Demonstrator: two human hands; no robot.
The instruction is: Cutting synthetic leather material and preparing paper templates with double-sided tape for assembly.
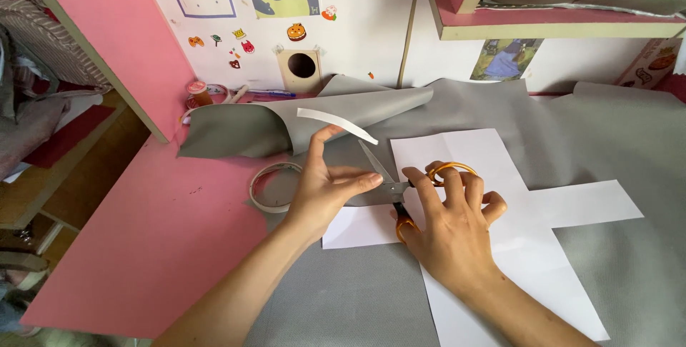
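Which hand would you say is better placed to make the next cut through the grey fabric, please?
Right, probably: the right hand already has its fingers in the scissors, blades open, while the left hand holds the fabric edge.

No sleeves are worn: both forearms are seen bare up to the frame edge. The left hand [325,193] and right hand [446,222] are ungloved, with nails kept short.
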